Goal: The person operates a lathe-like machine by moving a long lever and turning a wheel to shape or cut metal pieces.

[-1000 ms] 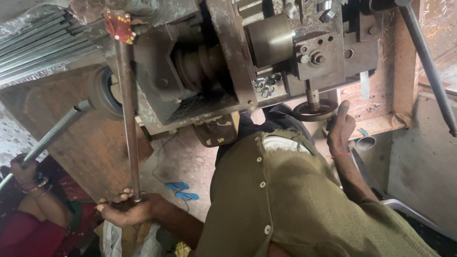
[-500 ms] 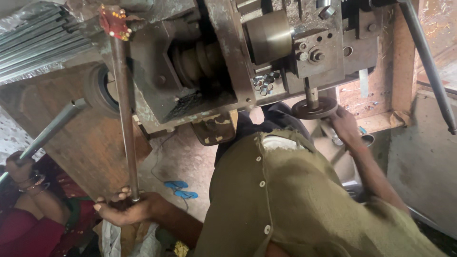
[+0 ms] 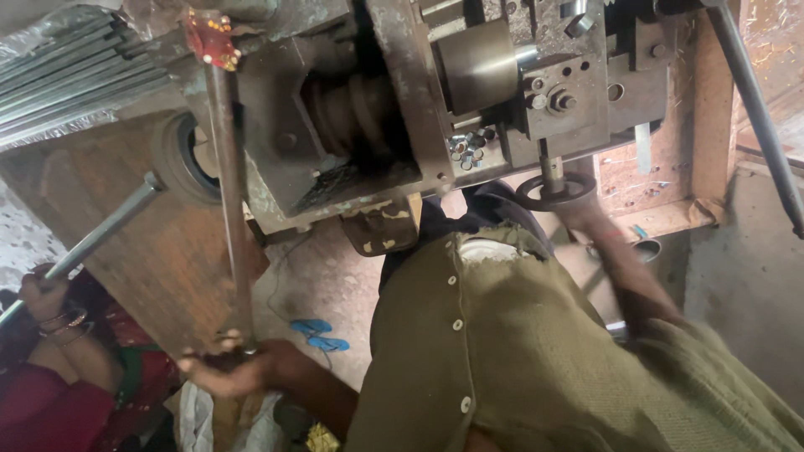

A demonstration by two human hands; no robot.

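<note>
My left hand [image 3: 239,368] is closed around the lower end of a long rusty lever rod [image 3: 233,209]. The rod rises to a red-capped top [image 3: 209,38] on a heavy grey metal machine [image 3: 377,109]. My right hand [image 3: 590,222], blurred by motion, reaches forward and grips the rim of a small black handwheel [image 3: 548,191] under the machine's bolted block [image 3: 561,92]. My olive buttoned shirt [image 3: 502,351] fills the lower middle of the view.
At the left, another person in red holds a long steel tube [image 3: 100,234] with a bangled hand [image 3: 42,297]. A bundle of steel rods [image 3: 59,75] lies top left. A slanting bar [image 3: 754,109] crosses the right side. Blue sandals [image 3: 322,335] lie on the floor.
My right hand has risen from beside the handwheel onto its rim. My left hand stays on the lever rod. The other person's tube has shifted slightly.
</note>
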